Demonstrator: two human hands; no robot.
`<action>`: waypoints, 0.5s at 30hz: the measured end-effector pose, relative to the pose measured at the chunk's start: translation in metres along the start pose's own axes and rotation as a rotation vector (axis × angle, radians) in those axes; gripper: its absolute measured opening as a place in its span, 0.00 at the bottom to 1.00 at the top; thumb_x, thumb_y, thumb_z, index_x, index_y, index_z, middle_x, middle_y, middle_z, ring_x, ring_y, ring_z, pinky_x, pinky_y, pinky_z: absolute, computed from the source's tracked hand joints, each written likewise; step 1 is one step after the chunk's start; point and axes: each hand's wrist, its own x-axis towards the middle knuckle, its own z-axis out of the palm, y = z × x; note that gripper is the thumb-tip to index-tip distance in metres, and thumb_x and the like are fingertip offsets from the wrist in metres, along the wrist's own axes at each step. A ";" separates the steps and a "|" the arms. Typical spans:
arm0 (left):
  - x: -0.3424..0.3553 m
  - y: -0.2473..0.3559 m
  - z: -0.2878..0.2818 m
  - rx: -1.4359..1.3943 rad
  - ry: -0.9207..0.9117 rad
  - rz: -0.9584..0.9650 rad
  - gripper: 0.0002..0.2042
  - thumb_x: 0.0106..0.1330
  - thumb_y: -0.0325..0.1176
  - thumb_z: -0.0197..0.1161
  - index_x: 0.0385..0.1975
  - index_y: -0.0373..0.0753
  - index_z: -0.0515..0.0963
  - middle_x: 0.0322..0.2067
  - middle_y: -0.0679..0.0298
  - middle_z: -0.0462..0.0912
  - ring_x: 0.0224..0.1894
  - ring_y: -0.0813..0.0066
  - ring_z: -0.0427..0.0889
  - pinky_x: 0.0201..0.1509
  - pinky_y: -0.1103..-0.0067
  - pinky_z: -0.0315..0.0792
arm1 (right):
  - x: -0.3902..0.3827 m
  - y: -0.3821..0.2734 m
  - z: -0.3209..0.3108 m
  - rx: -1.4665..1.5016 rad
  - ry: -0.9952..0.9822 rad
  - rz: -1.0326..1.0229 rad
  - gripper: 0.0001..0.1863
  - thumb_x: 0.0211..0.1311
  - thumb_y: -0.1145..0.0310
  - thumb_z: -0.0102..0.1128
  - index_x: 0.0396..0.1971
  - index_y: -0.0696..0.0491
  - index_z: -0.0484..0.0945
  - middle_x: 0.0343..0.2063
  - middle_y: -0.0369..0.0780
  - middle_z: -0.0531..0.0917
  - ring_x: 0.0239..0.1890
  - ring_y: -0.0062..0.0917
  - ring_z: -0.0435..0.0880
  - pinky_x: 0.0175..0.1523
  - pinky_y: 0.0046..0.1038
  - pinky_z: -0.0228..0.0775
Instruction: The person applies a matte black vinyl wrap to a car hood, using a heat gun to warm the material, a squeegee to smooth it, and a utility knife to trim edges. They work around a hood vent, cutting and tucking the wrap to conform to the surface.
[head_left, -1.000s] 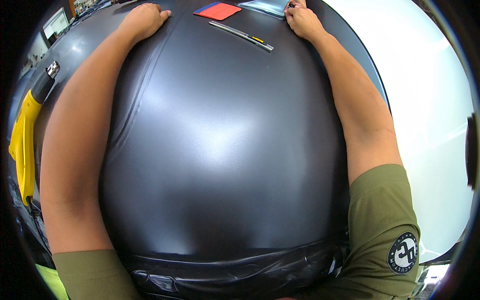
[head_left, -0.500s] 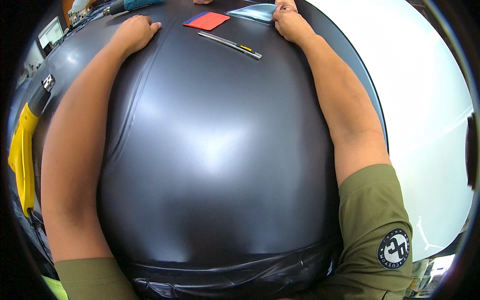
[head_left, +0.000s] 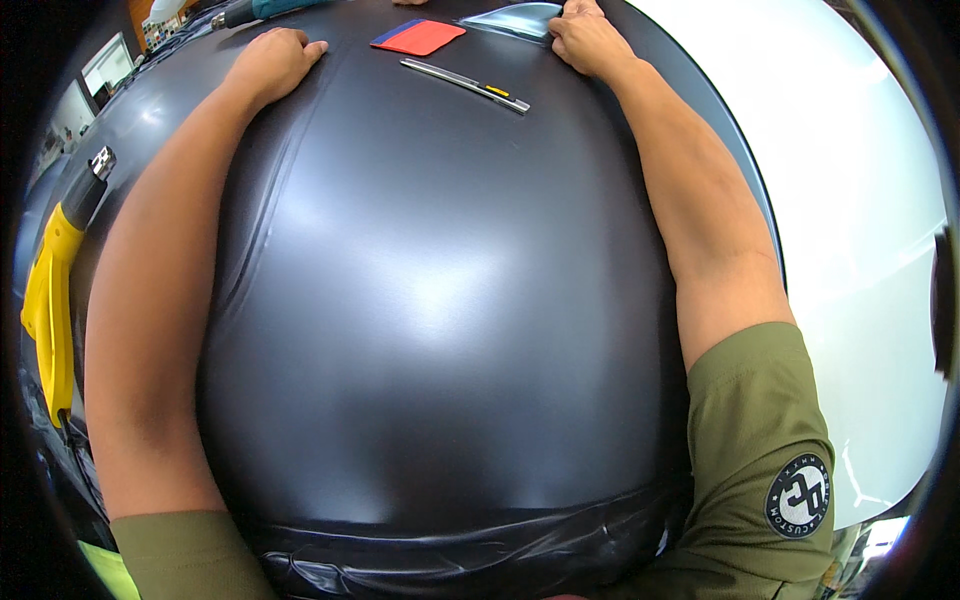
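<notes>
A black satin film [head_left: 430,400] covers the wide curved panel beneath my arms. At the far left, my left hand [head_left: 275,62] rests on it with the fingers curled in and the thumb out to the right; nothing shows in it. My right hand [head_left: 595,42] is closed at the far right, pinching the film's edge beside a shiny, raised fold [head_left: 515,20]; its fingertips are partly hidden. Between my hands lie a red squeegee [head_left: 420,37] with a blue edge and a slim silver snap-off knife [head_left: 465,85]. Neither is touched.
A yellow heat gun [head_left: 55,290] with a metal nozzle lies left of my left forearm. A teal power tool [head_left: 270,10] sits at the far left edge. A glossy white panel [head_left: 840,250] curves along the right. Wrinkled film [head_left: 450,540] hangs at the near edge.
My right hand has shifted slightly right and away, still pinching the film's edge. My left hand stays on the panel. The whole view has moved a little.
</notes>
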 end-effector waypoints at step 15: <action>0.000 0.007 -0.002 -0.010 -0.034 0.009 0.24 0.69 0.52 0.52 0.48 0.36 0.81 0.46 0.43 0.81 0.51 0.46 0.79 0.57 0.61 0.70 | -0.012 0.008 0.000 0.110 0.149 0.023 0.12 0.51 0.66 0.56 0.29 0.58 0.83 0.35 0.52 0.83 0.43 0.47 0.80 0.55 0.40 0.72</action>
